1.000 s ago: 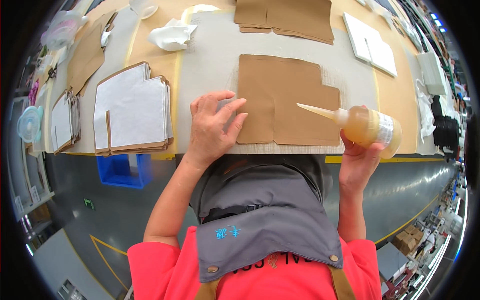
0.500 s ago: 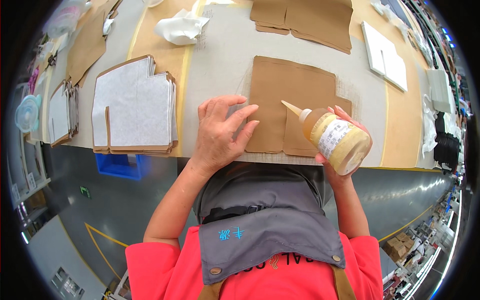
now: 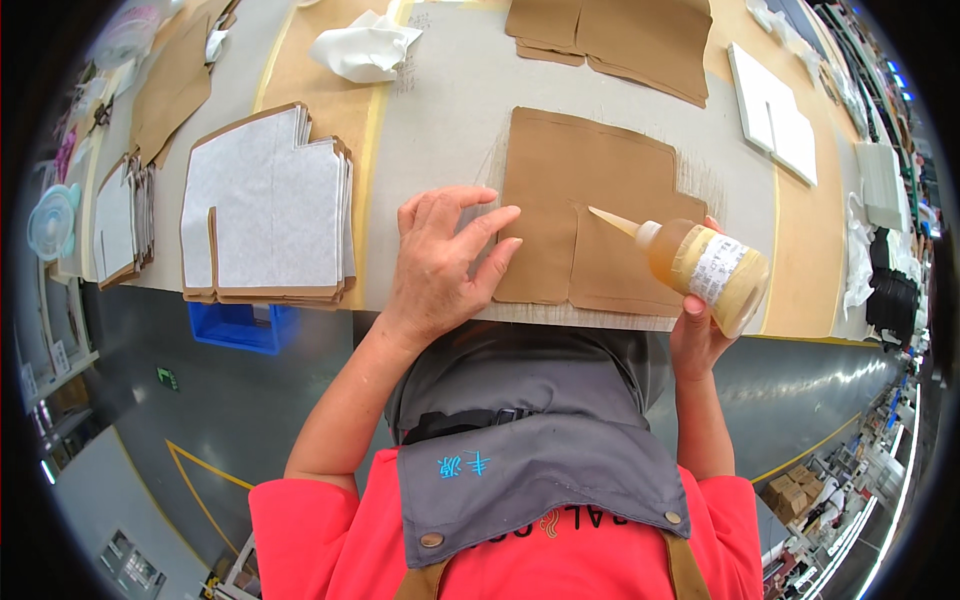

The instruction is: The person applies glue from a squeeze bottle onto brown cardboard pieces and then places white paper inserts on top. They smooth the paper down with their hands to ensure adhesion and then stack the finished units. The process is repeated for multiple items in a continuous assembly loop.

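The left hand (image 3: pixel 440 255) lies flat and open on the grey worktable (image 3: pixel 440 110), palm down near the table's front edge, its fingertips (image 3: pixel 505 215) resting on the left margin of a brown cardboard cut-out (image 3: pixel 590 215) and gripping nothing. That cut-out, a flat notched piece with a slit running up from its lower edge, sits at the front edge of the table, directly ahead of the person. The right hand (image 3: pixel 700 330) is closed around the base of a squeeze bottle of amber glue (image 3: pixel 705 270), held tilted on its side with its long tapered nozzle (image 3: pixel 612 220) pointing left and upward over the cut-out, the tip close to the cardboard just right of the slit; whether it touches cannot be told. Toward the table's left side lies a stack of white-faced cut-outs (image 3: pixel 265 210), with a crumpled white cloth (image 3: pixel 365 45) beyond it and more brown cardboard pieces (image 3: pixel 610 35) at the far edge.
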`<state>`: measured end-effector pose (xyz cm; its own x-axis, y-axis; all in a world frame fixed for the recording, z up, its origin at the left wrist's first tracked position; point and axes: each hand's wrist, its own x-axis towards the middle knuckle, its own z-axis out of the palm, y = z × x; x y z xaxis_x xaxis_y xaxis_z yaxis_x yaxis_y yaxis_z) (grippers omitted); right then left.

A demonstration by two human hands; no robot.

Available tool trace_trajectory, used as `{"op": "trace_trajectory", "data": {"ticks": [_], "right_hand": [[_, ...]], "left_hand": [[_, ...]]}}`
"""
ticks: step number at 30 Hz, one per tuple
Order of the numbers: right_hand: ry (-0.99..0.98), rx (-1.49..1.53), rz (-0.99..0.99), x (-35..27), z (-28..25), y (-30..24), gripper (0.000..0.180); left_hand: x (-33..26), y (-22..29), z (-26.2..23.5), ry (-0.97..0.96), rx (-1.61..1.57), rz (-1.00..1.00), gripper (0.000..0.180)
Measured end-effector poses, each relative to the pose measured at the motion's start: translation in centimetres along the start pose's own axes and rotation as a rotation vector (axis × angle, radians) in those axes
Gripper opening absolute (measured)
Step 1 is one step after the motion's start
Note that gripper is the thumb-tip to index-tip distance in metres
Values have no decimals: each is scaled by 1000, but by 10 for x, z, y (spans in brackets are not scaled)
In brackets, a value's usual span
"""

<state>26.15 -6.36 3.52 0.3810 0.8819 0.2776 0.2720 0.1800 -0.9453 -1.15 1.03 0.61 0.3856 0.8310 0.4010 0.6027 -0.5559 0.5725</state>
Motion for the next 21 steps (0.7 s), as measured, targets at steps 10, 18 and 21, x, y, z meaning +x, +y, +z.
{"op": "trace_trajectory", "data": {"ticks": [10,18,21], "right_hand": [[2,78,67,-15,-10,-7,96],[-33,-24,163,-38,-29,-14,107],[-49,-16,212,-49,-33,-17,110]], "left_hand": [[-1,-1,1,3,12,12,32],[-1,0,2,36,33,40,28],[-1,0,3,38,37,47,27]]}}
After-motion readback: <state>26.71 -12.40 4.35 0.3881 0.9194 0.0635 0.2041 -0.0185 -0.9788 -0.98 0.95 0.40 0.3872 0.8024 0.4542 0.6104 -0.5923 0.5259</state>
